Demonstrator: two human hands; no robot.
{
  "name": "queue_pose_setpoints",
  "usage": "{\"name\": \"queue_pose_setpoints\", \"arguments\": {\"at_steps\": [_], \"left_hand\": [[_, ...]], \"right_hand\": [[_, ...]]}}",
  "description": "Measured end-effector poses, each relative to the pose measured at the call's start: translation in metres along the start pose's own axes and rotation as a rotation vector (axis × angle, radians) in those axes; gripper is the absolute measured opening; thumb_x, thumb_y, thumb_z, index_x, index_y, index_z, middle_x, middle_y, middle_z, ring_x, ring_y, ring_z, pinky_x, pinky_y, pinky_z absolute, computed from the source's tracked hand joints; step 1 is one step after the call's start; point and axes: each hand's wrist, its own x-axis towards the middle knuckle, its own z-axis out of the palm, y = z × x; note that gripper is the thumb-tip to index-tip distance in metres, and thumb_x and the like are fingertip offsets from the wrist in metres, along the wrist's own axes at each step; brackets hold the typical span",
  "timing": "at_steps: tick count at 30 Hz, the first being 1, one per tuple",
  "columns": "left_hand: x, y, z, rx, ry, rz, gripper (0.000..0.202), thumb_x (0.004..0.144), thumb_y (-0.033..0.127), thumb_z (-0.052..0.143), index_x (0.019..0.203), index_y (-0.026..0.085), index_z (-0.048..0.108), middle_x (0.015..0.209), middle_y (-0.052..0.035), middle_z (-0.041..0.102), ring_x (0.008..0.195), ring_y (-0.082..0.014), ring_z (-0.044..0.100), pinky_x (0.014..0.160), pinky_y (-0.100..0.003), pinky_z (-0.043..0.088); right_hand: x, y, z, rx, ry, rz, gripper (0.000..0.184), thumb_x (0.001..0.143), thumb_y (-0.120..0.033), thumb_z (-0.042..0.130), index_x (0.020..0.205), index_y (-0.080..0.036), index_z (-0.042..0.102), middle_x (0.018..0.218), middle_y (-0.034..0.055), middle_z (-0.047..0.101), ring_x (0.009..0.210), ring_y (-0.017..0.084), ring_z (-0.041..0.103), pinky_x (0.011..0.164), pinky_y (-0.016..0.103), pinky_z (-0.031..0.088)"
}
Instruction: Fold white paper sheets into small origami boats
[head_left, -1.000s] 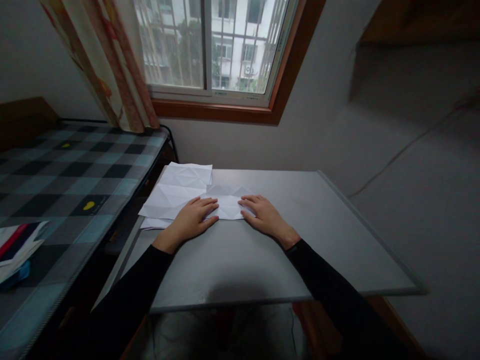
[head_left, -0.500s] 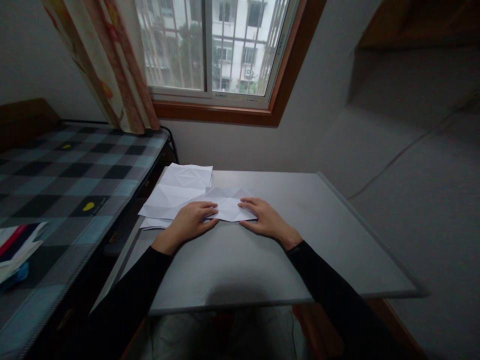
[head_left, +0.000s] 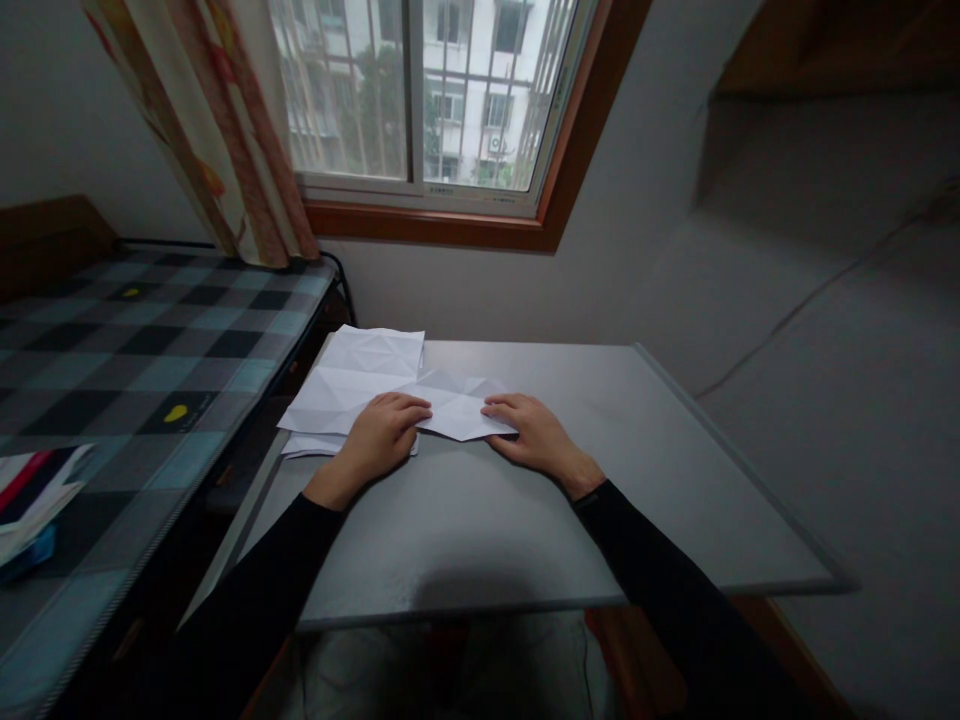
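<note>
A white sheet of paper [head_left: 459, 412] with fold creases is held a little above or on the table; I cannot tell which. My left hand [head_left: 382, 430] grips its left end, fingers on top and thumb drawn in below. At the right end my right hand [head_left: 534, 435] pinches the sheet, its fingers over the paper and the thumb tucked beneath and partly hidden. Beside my left hand lies a stack of creased white sheets [head_left: 352, 375], which the held paper's left end seems to overlap.
The grey-white table [head_left: 480, 530] reaches toward the wall under a barred window [head_left: 420, 100]. To the left stands a bed with a checked cover [head_left: 165, 350], with papers [head_left: 37, 490] on it. A patterned curtain [head_left: 217, 130] hangs beside the window.
My left hand has shifted slightly left, and its thumb has drawn in. My right thumb has slipped under the paper. The sheet's creased surface has tilted a little.
</note>
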Motion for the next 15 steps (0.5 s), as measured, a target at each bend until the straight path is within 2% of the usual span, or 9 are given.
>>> {"name": "queue_pose_setpoints", "arguments": {"at_steps": [2, 5, 7, 11, 15], "left_hand": [[0.001, 0.004, -0.003, -0.006, 0.011, 0.009, 0.039, 0.095, 0.014, 0.058, 0.122, 0.026, 0.082, 0.136, -0.0060, 0.080, 0.128, -0.0305, 0.071, 0.117, -0.055, 0.053], [0.002, 0.011, -0.006, -0.006, 0.008, 0.021, 0.027, 0.099, 0.023, 0.062, 0.116, 0.026, 0.083, 0.126, -0.0072, 0.081, 0.117, -0.0309, 0.072, 0.108, -0.053, 0.054], [0.001, 0.015, -0.006, 0.000, -0.007, 0.016, 0.021, 0.103, 0.032, 0.064, 0.111, 0.025, 0.083, 0.118, -0.0077, 0.081, 0.108, -0.0294, 0.073, 0.102, -0.050, 0.055], [0.001, 0.018, -0.004, 0.026, -0.039, -0.013, 0.024, 0.106, 0.039, 0.065, 0.102, 0.025, 0.084, 0.111, -0.0079, 0.080, 0.098, -0.0271, 0.074, 0.092, -0.046, 0.056], [0.001, 0.017, -0.004, 0.059, -0.079, 0.014, 0.027, 0.108, 0.041, 0.063, 0.104, 0.026, 0.084, 0.113, -0.0070, 0.082, 0.099, -0.0275, 0.075, 0.096, -0.047, 0.056]], "right_hand": [[0.001, -0.004, -0.001, -0.055, 0.006, 0.010, 0.040, 0.100, -0.044, 0.078, 0.133, -0.023, 0.079, 0.144, 0.0158, 0.075, 0.125, 0.036, 0.072, 0.110, 0.055, 0.055], [0.002, -0.010, -0.002, -0.099, -0.017, -0.009, 0.050, 0.100, -0.060, 0.076, 0.132, -0.021, 0.079, 0.138, 0.0171, 0.076, 0.120, 0.037, 0.071, 0.107, 0.053, 0.054], [0.003, -0.012, -0.003, -0.104, -0.049, -0.037, 0.051, 0.103, -0.061, 0.071, 0.131, -0.019, 0.079, 0.137, 0.0168, 0.077, 0.117, 0.037, 0.070, 0.105, 0.053, 0.054], [0.003, -0.010, -0.005, -0.029, -0.049, -0.054, 0.037, 0.110, -0.044, 0.057, 0.127, -0.020, 0.079, 0.132, 0.0133, 0.080, 0.115, 0.033, 0.071, 0.104, 0.049, 0.053], [0.002, -0.007, -0.005, 0.030, 0.042, -0.021, 0.029, 0.106, -0.029, 0.054, 0.109, -0.021, 0.081, 0.111, 0.0118, 0.083, 0.108, 0.032, 0.071, 0.101, 0.048, 0.054]]}}
